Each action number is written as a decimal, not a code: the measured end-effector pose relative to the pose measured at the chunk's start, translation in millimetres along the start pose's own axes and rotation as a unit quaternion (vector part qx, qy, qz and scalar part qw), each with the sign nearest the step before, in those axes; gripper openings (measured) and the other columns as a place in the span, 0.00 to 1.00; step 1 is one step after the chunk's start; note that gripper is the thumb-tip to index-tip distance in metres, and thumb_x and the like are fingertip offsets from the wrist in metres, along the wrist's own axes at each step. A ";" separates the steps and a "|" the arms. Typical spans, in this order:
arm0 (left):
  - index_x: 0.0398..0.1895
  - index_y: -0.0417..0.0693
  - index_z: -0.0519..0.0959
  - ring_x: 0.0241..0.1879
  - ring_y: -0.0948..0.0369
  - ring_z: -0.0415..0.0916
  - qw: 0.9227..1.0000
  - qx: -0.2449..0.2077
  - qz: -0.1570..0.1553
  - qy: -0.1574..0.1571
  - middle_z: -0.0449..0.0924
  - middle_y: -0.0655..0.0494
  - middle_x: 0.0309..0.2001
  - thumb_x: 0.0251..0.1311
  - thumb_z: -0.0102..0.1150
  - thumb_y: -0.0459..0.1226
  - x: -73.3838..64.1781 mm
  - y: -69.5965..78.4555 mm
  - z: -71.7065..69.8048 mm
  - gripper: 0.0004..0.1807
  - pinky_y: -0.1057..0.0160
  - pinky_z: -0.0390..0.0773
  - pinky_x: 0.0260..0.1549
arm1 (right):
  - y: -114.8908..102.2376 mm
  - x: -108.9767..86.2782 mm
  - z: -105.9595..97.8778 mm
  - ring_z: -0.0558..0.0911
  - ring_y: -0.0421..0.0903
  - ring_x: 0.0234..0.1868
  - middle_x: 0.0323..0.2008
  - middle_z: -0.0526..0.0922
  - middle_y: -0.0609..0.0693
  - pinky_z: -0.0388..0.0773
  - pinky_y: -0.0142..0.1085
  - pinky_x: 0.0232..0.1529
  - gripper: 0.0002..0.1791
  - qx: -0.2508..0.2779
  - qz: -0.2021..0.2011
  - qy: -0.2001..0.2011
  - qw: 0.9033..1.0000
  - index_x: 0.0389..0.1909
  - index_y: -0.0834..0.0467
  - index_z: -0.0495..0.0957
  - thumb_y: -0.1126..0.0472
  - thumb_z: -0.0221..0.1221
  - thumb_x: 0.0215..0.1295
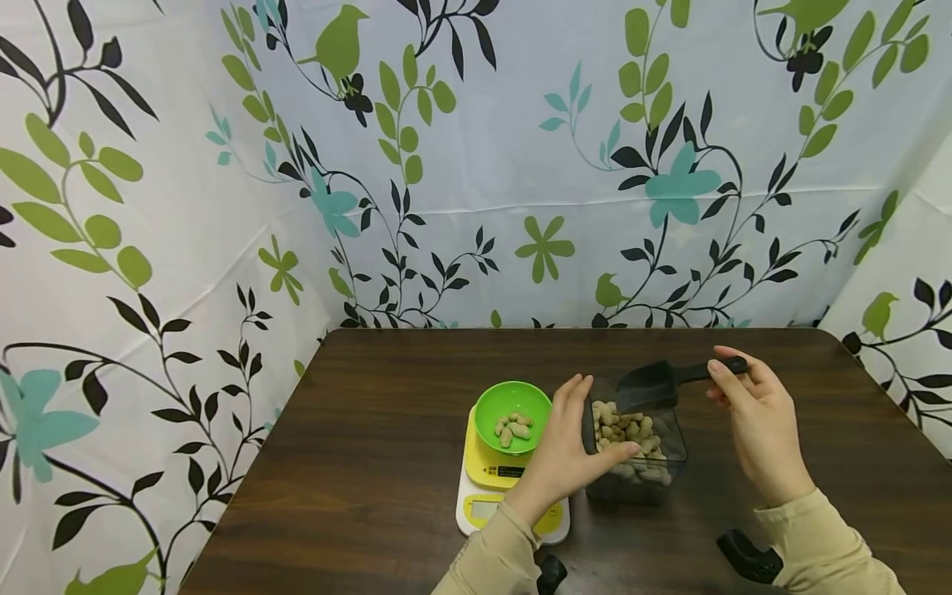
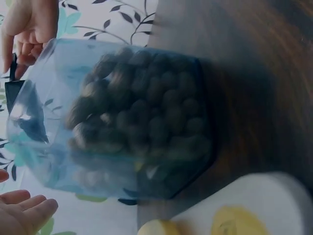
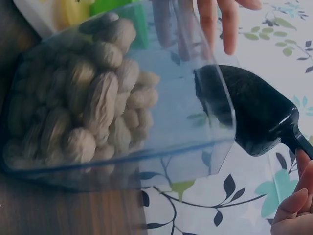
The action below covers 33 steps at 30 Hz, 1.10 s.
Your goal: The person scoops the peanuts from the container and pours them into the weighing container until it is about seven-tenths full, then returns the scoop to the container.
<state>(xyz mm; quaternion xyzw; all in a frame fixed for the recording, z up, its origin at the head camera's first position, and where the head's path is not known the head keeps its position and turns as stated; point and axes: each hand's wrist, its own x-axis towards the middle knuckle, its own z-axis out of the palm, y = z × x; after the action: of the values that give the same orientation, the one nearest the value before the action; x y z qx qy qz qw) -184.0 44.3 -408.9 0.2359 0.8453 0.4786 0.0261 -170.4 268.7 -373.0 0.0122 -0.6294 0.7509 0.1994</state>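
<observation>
A clear plastic container (image 1: 643, 487) of unshelled peanuts (image 1: 632, 430) stands on the table. In my right hand (image 1: 766, 426), fingers and thumb pinch the handle of a black scoop (image 1: 650, 386), whose blade tilts down over the container's mouth. The scoop (image 3: 254, 107) also shows in the right wrist view; I cannot tell whether anything lies in it. My left hand (image 1: 561, 450) is at the container's left side, fingers extended and thumb toward its front; contact is unclear. Just left sits a green bowl (image 1: 487, 405) with several peanuts (image 1: 513, 430) inside.
Under the bowl is a yellow and white kitchen scale (image 1: 470, 479), its lower right partly covered by my left forearm. The brown table (image 1: 357, 463) reaches back to a leaf-patterned cloth (image 1: 476, 165).
</observation>
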 end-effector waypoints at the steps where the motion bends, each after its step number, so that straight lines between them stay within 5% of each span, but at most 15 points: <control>1: 0.73 0.69 0.44 0.71 0.54 0.52 1.000 0.002 -0.003 -0.003 0.41 0.62 0.74 0.53 0.60 0.58 0.1 -0.1 2.4 0.48 0.44 0.66 0.60 | 0.8 0.3 -1.4 0.76 0.35 0.28 0.26 0.78 0.40 0.68 0.24 0.34 0.11 -0.005 0.000 0.001 1.000 0.48 0.53 0.73 0.65 0.55 0.66; 5: 0.73 0.68 0.44 0.71 0.53 0.52 1.000 0.012 -0.015 -0.009 0.41 0.59 0.74 0.53 0.59 0.59 1.0 -3.0 10.7 0.48 0.45 0.67 0.60 | 3.2 0.6 -4.6 0.76 0.34 0.27 0.26 0.79 0.38 0.67 0.25 0.33 0.08 -0.043 0.000 -0.001 0.999 0.44 0.52 0.74 0.64 0.55 0.65; 9: 0.73 0.70 0.42 0.71 0.50 0.52 1.000 0.015 -0.025 -0.009 0.41 0.55 0.75 0.54 0.58 0.60 1.9 -8.6 17.5 0.48 0.43 0.67 0.59 | 4.7 -1.6 -4.7 0.76 0.32 0.28 0.27 0.80 0.32 0.69 0.23 0.31 0.11 -0.164 -0.011 -0.015 0.986 0.48 0.49 0.75 0.61 0.56 0.65; 16: 0.72 0.72 0.41 0.72 0.50 0.51 0.999 0.000 -0.040 -0.008 0.43 0.57 0.75 0.52 0.56 0.63 -0.1 -15.0 22.5 0.48 0.40 0.65 0.60 | 5.8 -7.7 2.6 0.70 0.36 0.21 0.21 0.74 0.34 0.63 0.31 0.21 0.18 -0.367 -0.089 -0.035 0.925 0.56 0.51 0.73 0.56 0.57 0.65; 25: 0.74 0.62 0.44 0.72 0.52 0.50 0.999 0.000 -0.032 -0.008 0.44 0.55 0.75 0.52 0.57 0.64 -1.0 -16.8 21.6 0.51 0.41 0.64 0.61 | 11.0 -12.5 14.0 0.67 0.28 0.24 0.24 0.72 0.42 0.64 0.23 0.23 0.20 -0.430 -0.264 -0.061 0.861 0.53 0.55 0.76 0.68 0.61 0.58; 29: 0.74 0.62 0.44 0.72 0.53 0.51 0.999 0.002 -0.035 -0.012 0.44 0.57 0.74 0.52 0.57 0.63 -1.9 -16.3 20.5 0.51 0.42 0.65 0.61 | 16.1 -15.0 14.3 0.68 0.28 0.25 0.25 0.72 0.42 0.65 0.25 0.22 0.18 -0.446 -0.260 -0.076 0.853 0.50 0.55 0.76 0.68 0.61 0.59; 33: 0.74 0.62 0.44 0.72 0.53 0.51 0.999 0.002 -0.037 -0.016 0.44 0.57 0.74 0.52 0.57 0.63 -3.4 -16.5 19.6 0.50 0.42 0.64 0.61 | 19.5 -16.6 12.8 0.69 0.28 0.23 0.25 0.74 0.43 0.65 0.27 0.20 0.16 -0.444 -0.235 -0.076 0.861 0.49 0.54 0.75 0.66 0.60 0.60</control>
<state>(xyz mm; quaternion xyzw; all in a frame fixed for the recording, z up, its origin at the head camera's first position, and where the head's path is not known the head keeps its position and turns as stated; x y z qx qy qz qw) -181.8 51.3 -433.7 0.2125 0.8540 0.4715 0.0569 -164.2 249.3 -393.1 0.1273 -0.8876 0.3196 0.3061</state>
